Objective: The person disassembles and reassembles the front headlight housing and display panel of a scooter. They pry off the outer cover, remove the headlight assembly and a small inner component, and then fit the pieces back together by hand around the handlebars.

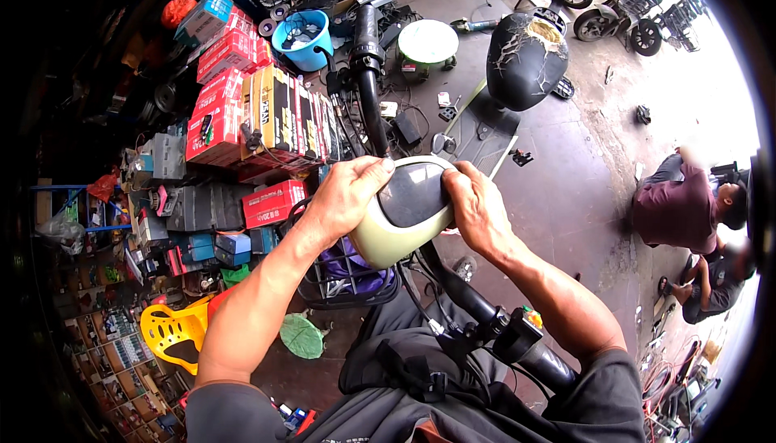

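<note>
Both hands grip a scooter instrument panel (pixel 398 237), a rounded pale-green housing with a dark glossy display on top. My left hand (pixel 352 192) holds its left edge, with the thumb at the upper rim. On the opposite edge my right hand (pixel 481 208) presses with its thumb near the top; its other fingers are partly hidden. Beneath the panel runs a black handlebar (pixel 461 285), its far grip (pixel 367 31) pointing away and its near grip (pixel 548 364) close to my right upper arm. Cables hang below the housing.
A basket (pixel 352 277) with something purple sits below the handlebar. Stacked battery boxes (pixel 222 116), a blue bucket (pixel 301 43) and a yellow chair (pixel 171 331) are at left. A cracked black saddle (pixel 525 63) and a round stool (pixel 428 42) stand ahead. Two people (pixel 683 204) sit at right.
</note>
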Available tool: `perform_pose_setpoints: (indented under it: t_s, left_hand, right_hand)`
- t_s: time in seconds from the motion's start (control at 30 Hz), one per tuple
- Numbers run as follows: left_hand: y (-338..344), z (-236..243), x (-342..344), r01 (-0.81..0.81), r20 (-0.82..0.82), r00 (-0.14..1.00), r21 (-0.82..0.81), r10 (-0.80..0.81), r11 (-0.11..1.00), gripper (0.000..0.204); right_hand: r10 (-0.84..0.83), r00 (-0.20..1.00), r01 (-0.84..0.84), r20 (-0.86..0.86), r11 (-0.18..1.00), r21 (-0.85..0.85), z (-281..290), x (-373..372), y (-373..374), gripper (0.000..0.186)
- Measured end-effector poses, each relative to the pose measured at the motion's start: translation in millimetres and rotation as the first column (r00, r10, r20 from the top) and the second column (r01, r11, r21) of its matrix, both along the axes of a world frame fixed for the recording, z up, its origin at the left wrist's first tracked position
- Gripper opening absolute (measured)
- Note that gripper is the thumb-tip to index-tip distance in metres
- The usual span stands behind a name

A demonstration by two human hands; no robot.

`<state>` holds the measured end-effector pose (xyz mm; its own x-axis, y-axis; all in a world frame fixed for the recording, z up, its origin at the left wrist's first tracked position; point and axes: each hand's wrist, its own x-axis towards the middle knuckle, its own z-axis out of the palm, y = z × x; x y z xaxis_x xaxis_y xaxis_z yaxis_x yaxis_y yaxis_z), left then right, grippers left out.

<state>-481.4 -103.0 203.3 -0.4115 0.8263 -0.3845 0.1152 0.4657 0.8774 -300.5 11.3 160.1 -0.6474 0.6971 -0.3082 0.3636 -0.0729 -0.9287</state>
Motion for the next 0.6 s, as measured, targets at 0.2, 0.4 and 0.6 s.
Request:
perform_pose_setpoints:
  t_s: [0.2,0.4,0.6]
  left_hand:
    - [-4,-4,9,-0.022,-0.08,0.997,0.014,0.024,1.0,0.036]
    - [-6,-1,22,0.046,-0.329,0.942,0.324,0.067,0.945,0.04]
    - [-4,25,14,0.477,-0.68,0.601,-0.116,-0.42,0.871,0.11]
  right_hand:
    - [-0.003,0.988,-0.014,-0.152,0.994,-0.111,-10,4,-1,0.047]
    - [-0.049,0.943,0.021,-0.328,0.996,-0.088,-26,2,-7,0.042]
    - [-0.028,0.935,0.002,-0.353,0.997,-0.074,-24,4,-8,0.04]
